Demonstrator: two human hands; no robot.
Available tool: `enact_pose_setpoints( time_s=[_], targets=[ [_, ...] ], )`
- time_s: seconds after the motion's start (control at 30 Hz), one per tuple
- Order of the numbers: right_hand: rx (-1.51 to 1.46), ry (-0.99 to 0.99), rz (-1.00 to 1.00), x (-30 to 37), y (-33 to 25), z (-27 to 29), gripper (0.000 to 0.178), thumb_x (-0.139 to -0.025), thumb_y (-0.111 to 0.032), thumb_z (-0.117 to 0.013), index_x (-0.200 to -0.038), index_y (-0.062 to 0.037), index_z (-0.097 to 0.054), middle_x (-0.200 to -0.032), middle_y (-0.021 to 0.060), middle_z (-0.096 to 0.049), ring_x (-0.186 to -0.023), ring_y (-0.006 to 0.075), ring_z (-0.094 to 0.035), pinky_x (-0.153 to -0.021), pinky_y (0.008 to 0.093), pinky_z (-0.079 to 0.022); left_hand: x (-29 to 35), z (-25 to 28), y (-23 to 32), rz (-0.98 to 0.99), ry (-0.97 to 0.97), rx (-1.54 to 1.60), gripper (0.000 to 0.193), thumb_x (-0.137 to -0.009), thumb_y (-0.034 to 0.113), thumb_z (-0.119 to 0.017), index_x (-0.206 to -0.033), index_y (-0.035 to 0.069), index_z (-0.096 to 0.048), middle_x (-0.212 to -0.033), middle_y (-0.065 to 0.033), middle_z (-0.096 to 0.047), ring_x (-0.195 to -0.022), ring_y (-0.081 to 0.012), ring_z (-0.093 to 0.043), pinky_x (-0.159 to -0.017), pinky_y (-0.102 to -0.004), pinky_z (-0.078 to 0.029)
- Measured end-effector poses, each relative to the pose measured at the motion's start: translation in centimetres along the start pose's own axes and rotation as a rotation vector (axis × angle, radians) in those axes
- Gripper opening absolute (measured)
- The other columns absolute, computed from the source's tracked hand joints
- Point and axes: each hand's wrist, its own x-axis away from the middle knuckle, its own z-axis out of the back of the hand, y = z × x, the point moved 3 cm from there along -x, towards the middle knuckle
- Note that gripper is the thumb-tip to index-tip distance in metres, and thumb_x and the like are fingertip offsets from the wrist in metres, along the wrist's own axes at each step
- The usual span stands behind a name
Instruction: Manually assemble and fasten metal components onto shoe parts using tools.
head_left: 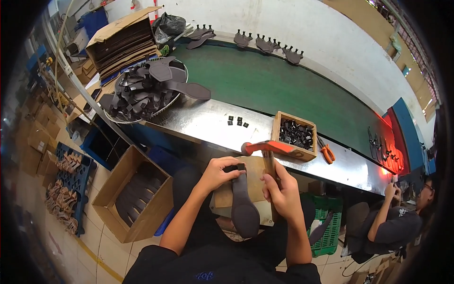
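My left hand (pixel 220 175) grips the heel end of a dark shoe sole (pixel 245 213), its fingers closed around the black heel. A small square black heel tip (pixel 241 166) shows at the end of that heel, beside my fingertips. The sole lies lengthwise toward me over a tan board (pixel 221 196) at my lap. In my right hand (pixel 284 191) is a hammer (pixel 270 146), held by its wooden handle. Its orange-red head is raised just beyond the heel tip, not touching it.
A wooden box (pixel 307 155) of small black pieces and orange-handled pliers (pixel 327 152) lie on the metal ledge, with several loose heel tips (pixel 238 121). Beyond runs a green conveyor belt (pixel 265 78). Left are a heaped wire basket (pixel 182 71) and a cardboard box (pixel 106 210). A co-worker (pixel 395 225) sits right.
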Motion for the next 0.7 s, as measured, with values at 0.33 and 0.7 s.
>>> enact_pose_setpoints(
  time_s=[0.33,0.7],
  targets=[
    [0.500,0.005,0.325,2.4,-0.5,-1.8,0.046,-0.095,-0.001,-0.062,-0.139,0.0062,-0.049,-0.093,0.0217,-0.061,-0.077,0.0349,-0.062,-0.072,0.0372,-0.051,0.2,-0.2,-0.8,-0.052,0.054,0.051,0.026,-0.078,0.007,-0.079,-0.103,-0.001,-0.074,-0.102,-0.0123,-0.075,-0.093,-0.0183,-0.071,-0.084,-0.0300,-0.053],
    [0.522,0.158,0.394,3.1,0.9,-2.9,0.044,-0.093,0.001,-0.062,-0.136,0.0063,-0.053,-0.103,0.0287,-0.065,-0.088,0.0408,-0.066,-0.080,0.0411,-0.053,1.9,-0.5,0.4,-0.037,-0.075,-0.532,0.119,-0.084,0.036,-0.077,-0.156,-0.003,0.009,-0.149,-0.0011,-0.053,-0.147,-0.0276,-0.036,-0.124,-0.0498,-0.013]
  ],
)
